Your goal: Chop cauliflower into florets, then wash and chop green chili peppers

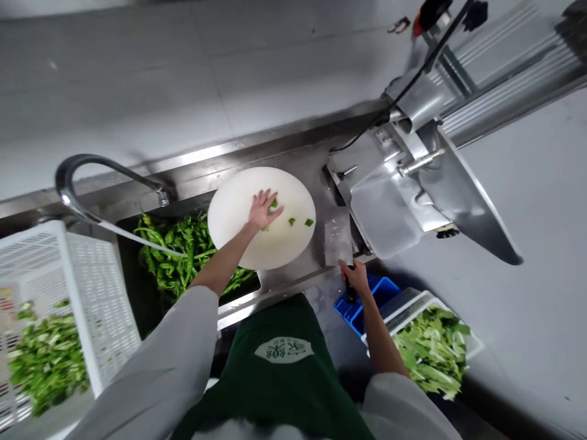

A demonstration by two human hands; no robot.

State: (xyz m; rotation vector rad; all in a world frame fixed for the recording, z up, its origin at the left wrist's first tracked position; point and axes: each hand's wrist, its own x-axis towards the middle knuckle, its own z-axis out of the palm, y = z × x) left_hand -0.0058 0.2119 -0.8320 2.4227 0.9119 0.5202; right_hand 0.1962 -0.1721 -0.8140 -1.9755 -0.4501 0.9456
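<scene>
My left hand point(265, 211) reaches over a round white cutting board point(247, 250), its fingers spread above a piece of green pepper point(274, 203). Two more small green pieces point(309, 222) lie to the right of it. Off the board's right side, my right hand point(356, 275) grips the black handle of a cleaver point(338, 238). Bits of residue stick to its broad blade, which points away from me beside the slicing machine. Long green peppers point(178, 263) fill the sink to the left, partly under the board and my left forearm.
A curved faucet point(92, 160) arches over the sink. On the left stands a white plastic basket point(98, 293) with cut green pieces. A metal slicer point(389, 201) occupies the right. Below it are a blue bin point(385, 287) and a white basket of leafy greens point(433, 348).
</scene>
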